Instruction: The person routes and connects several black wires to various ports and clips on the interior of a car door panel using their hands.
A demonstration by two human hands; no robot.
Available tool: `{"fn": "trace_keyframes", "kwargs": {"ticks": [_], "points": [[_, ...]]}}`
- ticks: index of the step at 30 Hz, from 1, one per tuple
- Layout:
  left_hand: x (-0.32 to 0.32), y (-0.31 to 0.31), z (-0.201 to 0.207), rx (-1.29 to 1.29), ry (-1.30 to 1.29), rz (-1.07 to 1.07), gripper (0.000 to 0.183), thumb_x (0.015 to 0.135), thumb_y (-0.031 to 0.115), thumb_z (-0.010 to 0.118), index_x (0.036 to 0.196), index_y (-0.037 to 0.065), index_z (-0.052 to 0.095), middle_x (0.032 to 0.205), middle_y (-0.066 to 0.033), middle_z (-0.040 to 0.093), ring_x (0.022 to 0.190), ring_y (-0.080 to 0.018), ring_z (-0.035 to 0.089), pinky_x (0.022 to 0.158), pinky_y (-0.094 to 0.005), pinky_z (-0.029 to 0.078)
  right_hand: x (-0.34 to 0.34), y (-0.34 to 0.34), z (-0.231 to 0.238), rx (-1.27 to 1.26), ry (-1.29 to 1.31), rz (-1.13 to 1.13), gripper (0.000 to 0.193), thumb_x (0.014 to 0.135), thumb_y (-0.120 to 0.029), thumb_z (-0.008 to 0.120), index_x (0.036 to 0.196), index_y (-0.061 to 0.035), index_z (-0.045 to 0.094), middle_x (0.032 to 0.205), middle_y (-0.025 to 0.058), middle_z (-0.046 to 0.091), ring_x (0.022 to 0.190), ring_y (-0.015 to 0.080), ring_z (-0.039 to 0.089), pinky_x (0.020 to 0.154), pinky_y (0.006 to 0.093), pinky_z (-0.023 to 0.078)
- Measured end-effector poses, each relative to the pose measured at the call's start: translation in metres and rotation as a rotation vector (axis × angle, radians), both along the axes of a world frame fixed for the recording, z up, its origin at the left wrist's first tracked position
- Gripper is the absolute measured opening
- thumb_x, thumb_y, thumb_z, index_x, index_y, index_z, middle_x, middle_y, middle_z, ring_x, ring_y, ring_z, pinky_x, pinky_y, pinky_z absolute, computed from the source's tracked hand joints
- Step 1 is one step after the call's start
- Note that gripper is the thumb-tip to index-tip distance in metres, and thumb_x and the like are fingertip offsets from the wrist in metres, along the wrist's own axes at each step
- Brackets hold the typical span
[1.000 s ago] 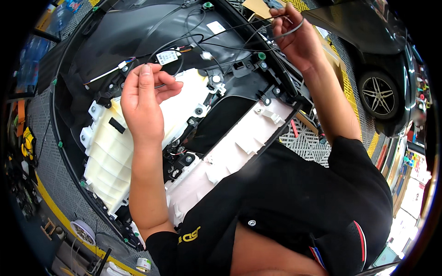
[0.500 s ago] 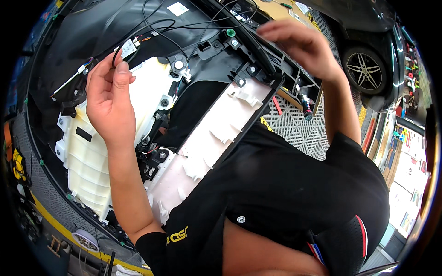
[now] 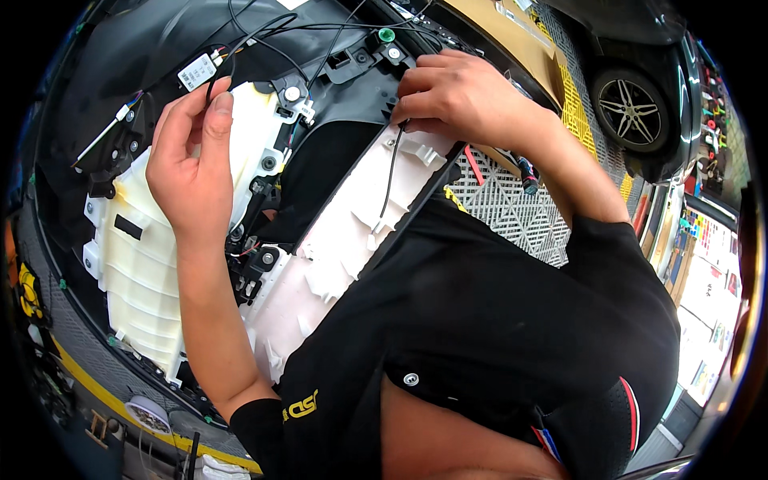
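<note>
My left hand [image 3: 192,156] pinches a thin black cable [image 3: 232,54] between thumb and fingertips, above a cream ribbed plastic panel [image 3: 148,264]. Close to those fingertips, a small white labelled module [image 3: 198,72] with coloured wires lies on the large black trim panel [image 3: 144,44]. With its fingers closed, my right hand [image 3: 464,96] grips a black cable over the top end of a long pale foam-like strip [image 3: 332,240]. The cable's loose end [image 3: 390,180] hangs from that hand across the strip, with a small white tip [image 3: 372,240].
A thin white piece with wires [image 3: 104,136] lies at the trim panel's left. Looped cables cross its top. To the right are a cardboard sheet [image 3: 512,40], a grated floor [image 3: 520,220] and a car wheel [image 3: 632,110]. A bowl of small parts [image 3: 148,414] stands lower left.
My right hand has come left and down to the strip's top end, and a cable end now hangs from it. My left hand keeps its pinch on the cable. The view has shifted slightly.
</note>
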State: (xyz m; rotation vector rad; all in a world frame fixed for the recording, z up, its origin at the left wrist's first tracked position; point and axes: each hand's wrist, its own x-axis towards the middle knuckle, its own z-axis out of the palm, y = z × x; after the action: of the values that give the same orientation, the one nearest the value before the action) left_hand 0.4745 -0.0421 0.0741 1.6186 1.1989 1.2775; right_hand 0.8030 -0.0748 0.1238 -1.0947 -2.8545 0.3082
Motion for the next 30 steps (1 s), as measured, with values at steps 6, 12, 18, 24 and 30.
{"fn": "trace_keyframes", "kwargs": {"ticks": [6, 12, 18, 24, 30], "points": [[-0.001, 0.002, -0.003, 0.039, 0.037, -0.010, 0.021, 0.105, 0.012, 0.073, 0.119, -0.003, 0.077, 0.108, -0.0057, 0.075, 0.095, -0.0114, 0.071, 0.085, -0.0254, 0.056, 0.009, 0.003, 0.005, -0.189, 0.179, 0.040, 0.013, 0.094, -0.014, 0.079, 0.106, -0.0098, 0.076, 0.103, 0.0023, 0.071, 0.100, 0.0241, 0.067, 0.089, 0.0381, 0.052], [-0.002, 0.002, -0.005, 0.026, 0.028, -0.018, 0.022, 0.105, 0.016, 0.073, 0.119, -0.001, 0.078, 0.107, -0.0044, 0.075, 0.094, -0.0111, 0.071, 0.085, -0.0252, 0.056, 0.016, -0.002, 0.018, -0.663, 0.518, -0.264, 0.009, 0.105, -0.011, 0.072, 0.106, -0.0026, 0.073, 0.110, 0.0055, 0.070, 0.104, 0.0170, 0.067, 0.092, 0.0317, 0.053], [-0.001, 0.004, -0.005, 0.067, 0.052, -0.031, 0.022, 0.104, 0.016, 0.075, 0.119, 0.000, 0.079, 0.104, -0.0035, 0.075, 0.092, -0.0111, 0.071, 0.084, -0.0258, 0.056, 0.013, 0.001, 0.030, -0.516, 0.174, 0.036, 0.010, 0.096, -0.011, 0.078, 0.104, -0.0061, 0.074, 0.098, 0.0046, 0.070, 0.100, 0.0282, 0.066, 0.095, 0.0406, 0.049], [-0.003, 0.005, -0.009, 0.076, 0.133, -0.038, 0.023, 0.100, 0.016, 0.078, 0.118, 0.002, 0.079, 0.103, -0.0040, 0.075, 0.088, -0.0123, 0.070, 0.082, -0.0261, 0.057, 0.003, 0.007, 0.025, -0.453, 0.167, 0.015, 0.015, 0.091, -0.015, 0.082, 0.102, -0.0045, 0.078, 0.094, 0.0079, 0.075, 0.097, 0.0287, 0.070, 0.087, 0.0412, 0.056], [-0.002, 0.003, -0.001, 0.102, 0.160, -0.033, 0.022, 0.098, 0.013, 0.080, 0.118, 0.003, 0.080, 0.105, -0.0041, 0.075, 0.083, -0.0119, 0.068, 0.079, -0.0262, 0.056, 0.005, 0.018, 0.023, -0.377, 0.108, 0.007, 0.013, 0.089, -0.017, 0.082, 0.100, -0.0101, 0.079, 0.090, 0.0035, 0.075, 0.095, 0.0248, 0.070, 0.088, 0.0401, 0.054]]}}
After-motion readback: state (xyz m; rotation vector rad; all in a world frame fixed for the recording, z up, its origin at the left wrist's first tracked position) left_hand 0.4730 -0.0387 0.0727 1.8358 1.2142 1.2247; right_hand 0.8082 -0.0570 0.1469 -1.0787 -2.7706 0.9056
